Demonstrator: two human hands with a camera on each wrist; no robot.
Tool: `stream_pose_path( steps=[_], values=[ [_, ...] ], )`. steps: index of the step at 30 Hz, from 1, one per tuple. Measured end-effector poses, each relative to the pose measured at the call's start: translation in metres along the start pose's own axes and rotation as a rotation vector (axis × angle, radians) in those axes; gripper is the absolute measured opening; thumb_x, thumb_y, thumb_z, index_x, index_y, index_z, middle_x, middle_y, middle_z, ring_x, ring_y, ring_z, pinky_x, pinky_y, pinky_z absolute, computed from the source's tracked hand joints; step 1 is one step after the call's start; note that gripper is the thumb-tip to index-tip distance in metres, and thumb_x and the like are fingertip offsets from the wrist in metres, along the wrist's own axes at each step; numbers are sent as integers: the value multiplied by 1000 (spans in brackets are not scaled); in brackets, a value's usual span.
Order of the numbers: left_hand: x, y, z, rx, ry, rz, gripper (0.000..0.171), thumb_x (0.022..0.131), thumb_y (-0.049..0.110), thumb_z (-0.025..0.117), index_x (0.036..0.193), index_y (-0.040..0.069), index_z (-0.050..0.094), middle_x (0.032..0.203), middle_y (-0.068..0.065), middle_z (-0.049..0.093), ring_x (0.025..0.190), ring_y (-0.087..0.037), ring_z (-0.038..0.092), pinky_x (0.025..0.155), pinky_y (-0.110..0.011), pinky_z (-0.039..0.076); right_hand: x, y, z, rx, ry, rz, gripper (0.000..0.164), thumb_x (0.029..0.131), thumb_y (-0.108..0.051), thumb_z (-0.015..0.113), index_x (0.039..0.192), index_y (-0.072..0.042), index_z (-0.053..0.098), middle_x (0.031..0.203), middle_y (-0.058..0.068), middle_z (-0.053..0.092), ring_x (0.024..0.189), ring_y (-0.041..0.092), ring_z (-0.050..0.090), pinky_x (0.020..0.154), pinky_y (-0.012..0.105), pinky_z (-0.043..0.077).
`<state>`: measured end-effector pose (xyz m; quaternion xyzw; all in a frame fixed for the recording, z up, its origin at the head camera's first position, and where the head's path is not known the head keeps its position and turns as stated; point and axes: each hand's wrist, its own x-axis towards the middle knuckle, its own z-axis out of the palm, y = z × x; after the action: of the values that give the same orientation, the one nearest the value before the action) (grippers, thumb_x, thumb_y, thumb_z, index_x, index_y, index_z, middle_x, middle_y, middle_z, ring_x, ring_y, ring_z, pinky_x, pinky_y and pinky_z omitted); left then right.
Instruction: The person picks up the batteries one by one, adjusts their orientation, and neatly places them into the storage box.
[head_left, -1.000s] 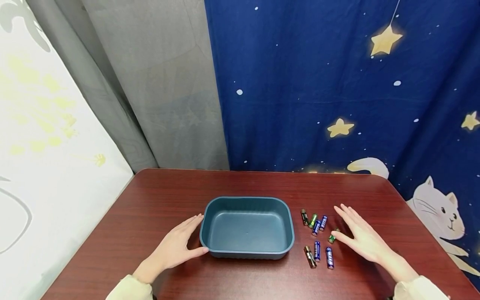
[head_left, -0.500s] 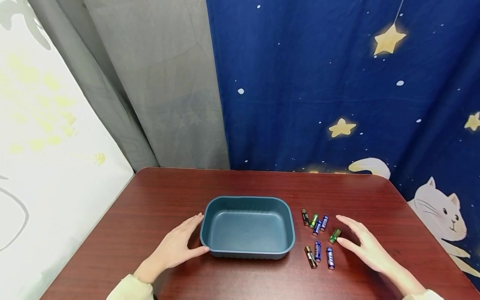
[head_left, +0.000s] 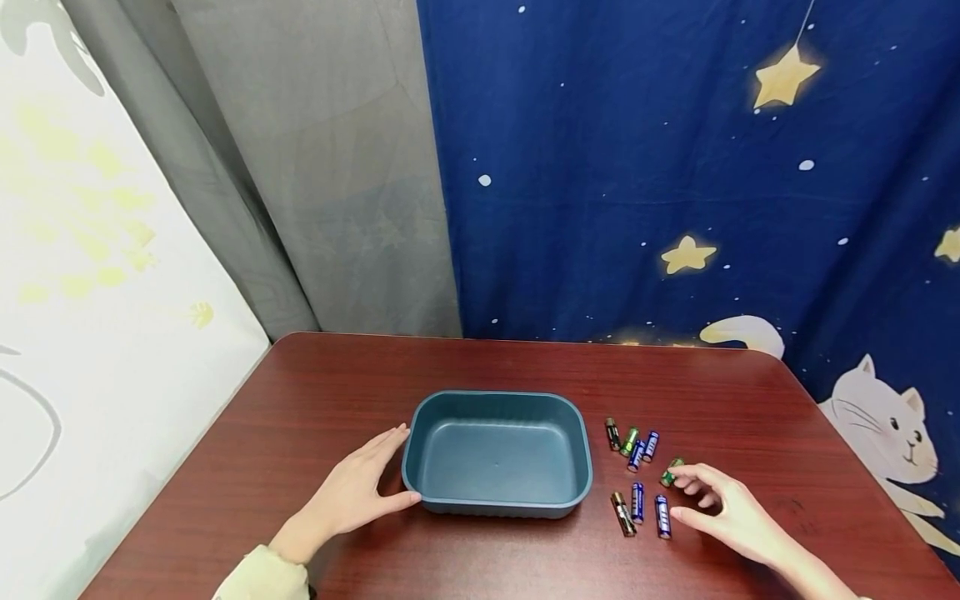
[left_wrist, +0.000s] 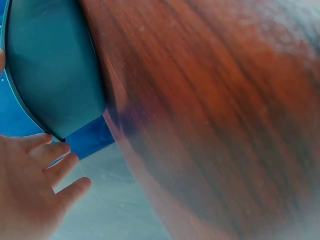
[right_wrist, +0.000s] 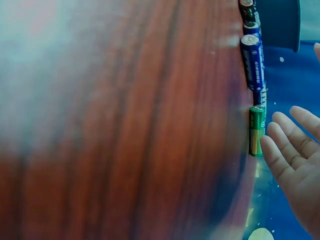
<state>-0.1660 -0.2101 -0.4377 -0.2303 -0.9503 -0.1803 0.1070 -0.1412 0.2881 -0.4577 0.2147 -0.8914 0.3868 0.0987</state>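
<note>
My left hand (head_left: 348, 492) touches the left side of a blue-green rectangular plastic basin (head_left: 497, 504), its fingers extended along the rim. The thumb lies at the near left corner. My right hand (head_left: 727, 512) is over the table on the right, fingers loosely bent, between a green battery (head_left: 667, 477) and a blue battery (head_left: 663, 517). Its fingertips partly cover the green battery in the head view. In the right wrist view the green battery (right_wrist: 256, 132) stands out just beside the fingertips, and nothing is held.
Several other batteries lie right of the basin: a black one (head_left: 612, 434), a green one (head_left: 629, 442), blue ones (head_left: 637, 502) and a black-and-gold one (head_left: 622, 513). The brown table (head_left: 360, 367) ends at a grey curtain (head_left: 367, 208) and a blue curtain (head_left: 562, 208).
My right hand has come down and nearer to me, and its fingers have bent from spread to loosely curled. The left hand and the basin stay in place.
</note>
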Motion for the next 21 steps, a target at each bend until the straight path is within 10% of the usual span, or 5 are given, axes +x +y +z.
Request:
stream_pose_path(
  steps=[21],
  values=[
    [1,1,-2,-4,-12,-6,86,71,59,65,137,9,41,137,-5,44,125,-23,41,95,-43,40,-3,3,14,-221,-57,-209,47,57,-27,85,96,-15,61,88,-12,51,75,3,46,61,20,42]
  ],
)
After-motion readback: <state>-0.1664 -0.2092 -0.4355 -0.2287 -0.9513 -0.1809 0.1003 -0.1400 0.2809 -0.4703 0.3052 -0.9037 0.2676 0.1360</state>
